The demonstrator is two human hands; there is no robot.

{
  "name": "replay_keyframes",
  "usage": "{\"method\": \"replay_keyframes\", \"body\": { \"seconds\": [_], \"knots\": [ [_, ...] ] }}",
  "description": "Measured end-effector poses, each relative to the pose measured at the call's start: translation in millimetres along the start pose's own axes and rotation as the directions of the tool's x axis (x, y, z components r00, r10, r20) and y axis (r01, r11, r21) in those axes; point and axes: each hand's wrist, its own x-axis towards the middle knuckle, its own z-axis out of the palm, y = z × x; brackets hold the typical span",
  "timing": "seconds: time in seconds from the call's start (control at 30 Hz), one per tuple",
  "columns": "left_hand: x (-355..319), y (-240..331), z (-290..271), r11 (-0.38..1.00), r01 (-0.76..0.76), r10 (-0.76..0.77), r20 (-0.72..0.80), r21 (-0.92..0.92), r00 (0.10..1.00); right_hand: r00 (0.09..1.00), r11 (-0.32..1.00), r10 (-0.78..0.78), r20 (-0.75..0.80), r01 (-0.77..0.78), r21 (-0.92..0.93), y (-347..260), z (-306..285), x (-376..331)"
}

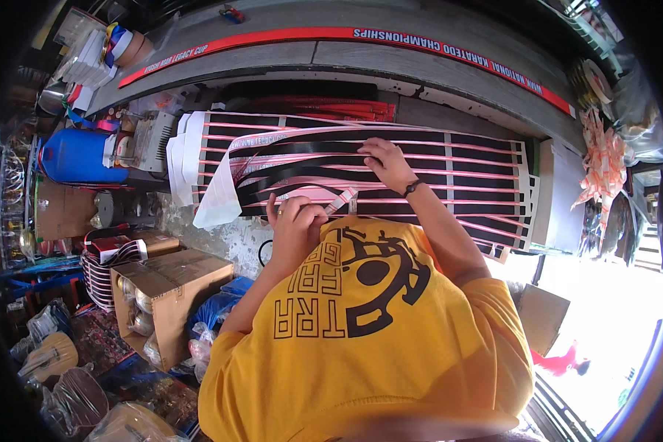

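Observation:
Across the bench in front of me lies a stack of long printed sheets (486,184) with black bands between pink and white stripes. At its left part a white corner (219,199) is folded over, and several loose black strips (291,173) arch up beside it. My right hand (387,163) rests on the strips above the middle, palm down, its slightly bent fingers apart. At the near edge my left hand (298,221) has curled fingers, and whatever they pinch is hidden. Just right of it a short white piece with red lines (340,200) sticks up at a slant.
A long red printed strip (295,34) lies along the grey ledge behind the sheets. Left of the stack stand a grey metal device (152,140) and a blue container (85,156). An open cardboard box (180,283) stands lower left. Orange-and-white ribbons (600,158) hang at right.

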Motion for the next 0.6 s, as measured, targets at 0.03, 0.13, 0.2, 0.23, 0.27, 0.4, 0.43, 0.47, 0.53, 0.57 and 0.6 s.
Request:
{"method": "replay_keyframes", "body": {
  "seconds": [0.03,0.13,0.2,0.23,0.27,0.4,0.43,0.47,0.53,0.57,0.6],
  "knots": [
    [0.3,-1.2,-0.8,1.000,0.010,-0.010,-0.014,-0.013,1.000,1.000,0.999,-0.019,-0.003,0.019,0.039,-1.7,-4.2,-1.5],
    [6.4,-6.7,-0.1,0.999,0.020,-0.023,-0.070,-0.038,0.997,0.994,0.995,-0.086,0.074,0.089,-0.048,-11.8,-12.7,-8.4],
    [8.1,-9.0,-0.2,0.999,0.034,-0.037,-0.088,-0.040,0.995,0.979,0.993,-0.049,0.196,0.070,-0.100,-20.1,-14.3,-18.5],
    [8.3,-9.7,0.1,0.999,0.034,-0.038,-0.100,-0.040,0.994,0.972,0.995,-0.015,0.236,0.039,-0.094,-22.7,-13.2,-20.5],
    [8.5,-11.0,0.4,0.999,0.020,-0.023,-0.090,-0.035,0.996,0.970,0.992,0.037,0.239,-0.006,-0.128,-24.1,-11.4,-21.4],
    [3.3,-11.8,5.5,0.999,-0.046,0.046,-0.026,0.010,0.999,0.983,0.976,0.059,0.173,-0.020,-0.216,-23.5,1.7,-24.3],
    [1.6,-11.0,7.7,0.995,-0.102,0.102,-0.035,0.015,0.994,0.987,0.971,0.067,0.149,-0.030,-0.237,-22.6,5.0,-25.0],
    [0.1,-9.8,9.5,0.996,-0.093,0.093,-0.026,0.003,0.995,0.988,0.962,0.078,0.129,-0.041,-0.269,-20.9,6.7,-24.8],
    [-4.5,-7.0,10.4,0.991,-0.126,0.125,-0.048,-0.031,0.991,0.994,0.964,0.052,0.092,-0.026,-0.265,-19.1,9.9,-26.2],
    [-5.5,-6.7,9.6,0.992,-0.122,0.121,-0.048,-0.023,0.992,0.996,0.962,0.047,0.076,-0.024,-0.273,-18.6,10.7,-26.7],
    [-5.9,-6.6,8.8,0.992,-0.127,0.126,-0.053,-0.017,0.991,0.997,0.963,0.039,0.069,-0.019,-0.267,-17.9,11.0,-26.8]
  ]
}}
